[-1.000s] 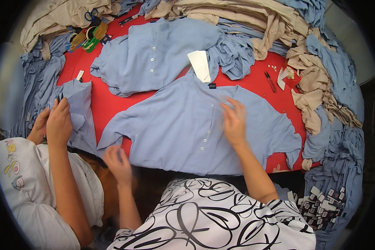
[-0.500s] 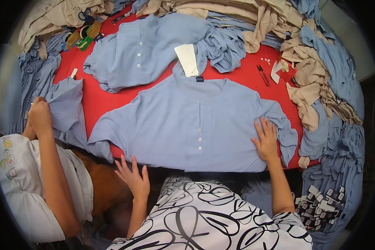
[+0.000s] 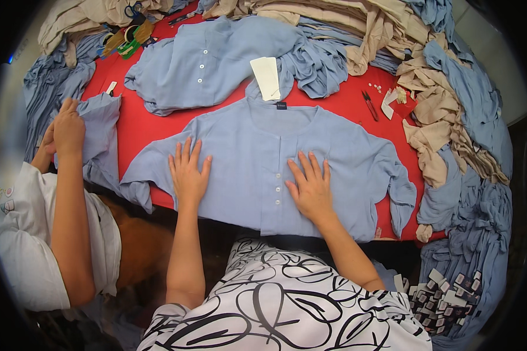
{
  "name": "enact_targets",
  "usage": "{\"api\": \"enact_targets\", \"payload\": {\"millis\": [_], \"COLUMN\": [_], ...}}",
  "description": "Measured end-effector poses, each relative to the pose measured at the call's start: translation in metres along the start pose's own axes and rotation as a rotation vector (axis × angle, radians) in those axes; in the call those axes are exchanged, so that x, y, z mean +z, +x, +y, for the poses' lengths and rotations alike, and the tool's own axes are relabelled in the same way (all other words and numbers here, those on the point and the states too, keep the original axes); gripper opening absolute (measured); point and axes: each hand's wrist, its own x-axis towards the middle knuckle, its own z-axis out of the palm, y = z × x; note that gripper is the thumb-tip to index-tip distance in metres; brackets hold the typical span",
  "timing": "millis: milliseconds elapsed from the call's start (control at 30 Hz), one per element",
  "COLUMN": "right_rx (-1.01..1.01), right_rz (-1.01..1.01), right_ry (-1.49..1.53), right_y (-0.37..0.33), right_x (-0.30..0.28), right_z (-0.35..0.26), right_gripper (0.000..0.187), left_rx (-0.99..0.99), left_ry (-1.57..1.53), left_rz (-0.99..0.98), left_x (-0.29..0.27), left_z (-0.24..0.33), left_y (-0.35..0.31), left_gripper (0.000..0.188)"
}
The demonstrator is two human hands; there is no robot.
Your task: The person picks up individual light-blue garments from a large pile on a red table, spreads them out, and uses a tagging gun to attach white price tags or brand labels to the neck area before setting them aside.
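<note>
1 left hand (image 3: pixel 189 177), 1 right hand (image 3: pixel 311 190), 3 buttons (image 3: pixel 277 189) on the spread shirt (image 3: pixel 237 155), 1 red snipper (image 3: pixel 371 108).

No lettering is legible, even on the neck label (image 3: pixel 281 106) of the shirt (image 3: pixel 240 175).

L hand (image 3: pixel 188 178) flat on lt-blue shirt (image 3: pixel 240 181), R hand (image 3: pixel 312 190) flat beside btn row (image 3: pixel 277 189). White tag (image 3: pixel 266 79) at shirt top. Red tbl (image 3: pixel 143 126) underneath. Snips (image 3: pixel 370 106) to R. Co-worker's hands (image 3: pixel 69 130) at blue cloth (image 3: pixel 102 128), far L.

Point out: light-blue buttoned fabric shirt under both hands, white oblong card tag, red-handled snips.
Light-blue buttoned fabric shirt (image 3: pixel 247 169), head view: front middle.
White oblong card tag (image 3: pixel 266 78), head view: its face.
Red-handled snips (image 3: pixel 371 107), head view: handles.
</note>
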Motion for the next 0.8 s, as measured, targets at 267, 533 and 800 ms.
{"api": "enact_targets", "payload": {"millis": [267,533,800], "right_rx": [-0.006,-0.074,-0.132], "right_rz": [-0.018,0.084,0.004], "right_ry": [0.048,0.123,0.085], "right_y": [-0.011,0.011,0.063], "right_x": [-0.003,-0.002,0.016], "right_z": [0.004,0.034,0.039], "right_gripper": [0.05,0.045,0.044], "left_rx": [-0.044,0.273,0.517], "left_ry": [-0.072,-0.244,-0.197], "left_rz": [0.063,0.053,-0.361], "left_x": [0.004,-0.003,-0.006], "left_z": [-0.009,0.037,0.1], "left_y": [-0.004,-0.015,-0.022], "left_gripper": [0.041,0.044,0.102]}}
